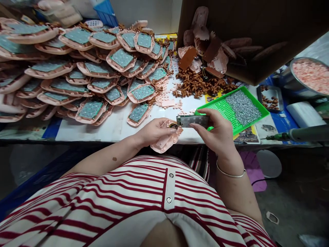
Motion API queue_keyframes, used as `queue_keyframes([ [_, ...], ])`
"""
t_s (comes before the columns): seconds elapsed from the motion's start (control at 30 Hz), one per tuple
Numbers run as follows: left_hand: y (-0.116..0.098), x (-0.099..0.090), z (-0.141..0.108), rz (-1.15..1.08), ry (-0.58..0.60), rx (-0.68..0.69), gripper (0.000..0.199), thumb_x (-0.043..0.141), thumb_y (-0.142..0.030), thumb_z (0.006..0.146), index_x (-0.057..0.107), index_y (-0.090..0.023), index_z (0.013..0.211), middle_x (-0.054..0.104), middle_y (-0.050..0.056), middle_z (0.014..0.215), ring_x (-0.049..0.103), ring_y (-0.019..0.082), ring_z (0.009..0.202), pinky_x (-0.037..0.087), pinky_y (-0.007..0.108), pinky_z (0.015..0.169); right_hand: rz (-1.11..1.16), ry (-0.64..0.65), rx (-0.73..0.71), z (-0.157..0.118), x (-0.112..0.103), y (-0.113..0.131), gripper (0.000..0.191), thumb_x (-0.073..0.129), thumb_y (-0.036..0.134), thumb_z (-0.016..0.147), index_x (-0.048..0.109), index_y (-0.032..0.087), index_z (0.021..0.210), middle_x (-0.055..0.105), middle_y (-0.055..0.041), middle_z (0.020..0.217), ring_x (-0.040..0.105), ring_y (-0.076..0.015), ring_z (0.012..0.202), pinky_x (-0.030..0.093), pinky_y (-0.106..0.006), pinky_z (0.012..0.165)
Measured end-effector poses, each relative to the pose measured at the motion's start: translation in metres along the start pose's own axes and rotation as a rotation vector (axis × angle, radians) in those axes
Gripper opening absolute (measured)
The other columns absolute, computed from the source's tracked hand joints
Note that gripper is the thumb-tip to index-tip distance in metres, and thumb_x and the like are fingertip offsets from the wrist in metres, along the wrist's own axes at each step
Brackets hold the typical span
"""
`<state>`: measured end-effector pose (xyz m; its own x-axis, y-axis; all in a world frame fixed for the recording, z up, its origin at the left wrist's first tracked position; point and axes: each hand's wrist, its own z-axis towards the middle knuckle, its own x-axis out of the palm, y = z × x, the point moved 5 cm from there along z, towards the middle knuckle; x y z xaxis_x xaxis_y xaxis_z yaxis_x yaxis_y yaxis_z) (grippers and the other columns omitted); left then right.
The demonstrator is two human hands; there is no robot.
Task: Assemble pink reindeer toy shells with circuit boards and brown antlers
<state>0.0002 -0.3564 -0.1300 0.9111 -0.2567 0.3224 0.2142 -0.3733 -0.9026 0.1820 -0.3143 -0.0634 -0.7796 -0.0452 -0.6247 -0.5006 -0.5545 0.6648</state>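
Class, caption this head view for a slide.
Left hand holds a pink shell; right hand holds a circuit board.

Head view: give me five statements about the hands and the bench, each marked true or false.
1. The left hand holds a pink plastic shell. True.
2. The right hand holds a screwdriver. False: it holds a small green circuit board; the electric screwdriver lies apart at the right.
3. The green tray holds a heap of small silver screws. True.
4. The stacked pink shells lie to the right of the tray. False: they lie left of it.
5. The right wrist wears a thin bangle. True.
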Motion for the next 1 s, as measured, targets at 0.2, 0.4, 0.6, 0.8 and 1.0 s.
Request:
queue_keyframes([
  [0.2, -0.002, -0.001, 0.0, 0.093, -0.122, 0.059, 0.032, 0.078, -0.036, 0.073, 0.067, -0.013, 0.092, 0.071, 0.004, 0.083, 0.063, 0.015, 0.074, 0.047, 0.026, 0.072, 0.005, -0.055, 0.071, 0.001, 0.017, 0.014, 0.028, 0.07, 0.027, 0.08, 0.064, 0.022, 0.107, 0.074, -0.0044, 0.1, 0.068, -0.0198, 0.085, 0.055, -0.033, 0.078],
  [0.4, -0.005, -0.005, -0.001, 0.125, -0.143, 0.025, 0.033, 0.082, -0.037, 0.067, 0.067, -0.013, 0.085, 0.069, 0.002, 0.079, 0.06, 0.014, 0.071, 0.044, 0.026, 0.068, -0.018, -0.093, 0.015, -0.004, 0.015, 0.032, 0.025, 0.065, 0.022, 0.081, 0.066, 0.025, 0.106, 0.075, -0.0034, 0.097, 0.069, -0.0187, 0.081, 0.054, -0.032, 0.073],
  [0.6, 0.001, -0.008, 0.001, 0.082, -0.139, 0.01, 0.032, 0.077, -0.041, 0.073, 0.065, -0.014, 0.085, 0.069, 0.003, 0.077, 0.062, 0.015, 0.067, 0.045, 0.027, 0.066, -0.039, -0.091, -0.015, -0.006, 0.017, 0.033, 0.014, 0.062, 0.023, 0.081, 0.068, 0.025, 0.094, 0.075, -0.0022, 0.086, 0.067, -0.0173, 0.073, 0.053, -0.032, 0.07],
  [0.8, -0.008, -0.015, -0.004, 0.583, -0.316, 0.214, 0.034, 0.07, -0.038, 0.079, 0.07, -0.016, 0.105, 0.074, 0.008, 0.102, 0.066, 0.023, 0.094, 0.046, 0.033, 0.086, -0.033, -0.115, 0.305, -0.001, 0.014, 0.013, 0.012, 0.067, 0.024, 0.072, 0.069, 0.022, 0.084, 0.074, -0.0018, 0.082, 0.065, -0.0182, 0.071, 0.05, -0.034, 0.07],
  [1.0, -0.018, -0.007, -0.007, 0.823, -0.285, 0.27, 0.03, 0.063, -0.035, 0.084, 0.07, -0.019, 0.108, 0.072, 0.007, 0.105, 0.064, 0.025, 0.099, 0.045, 0.033, 0.088, -0.044, -0.188, 0.261, -0.003, 0.013, 0.024, 0.011, 0.065, 0.023, 0.073, 0.068, 0.023, 0.083, 0.073, -0.0006, 0.08, 0.063, -0.0169, 0.068, 0.05, -0.032, 0.068],
])
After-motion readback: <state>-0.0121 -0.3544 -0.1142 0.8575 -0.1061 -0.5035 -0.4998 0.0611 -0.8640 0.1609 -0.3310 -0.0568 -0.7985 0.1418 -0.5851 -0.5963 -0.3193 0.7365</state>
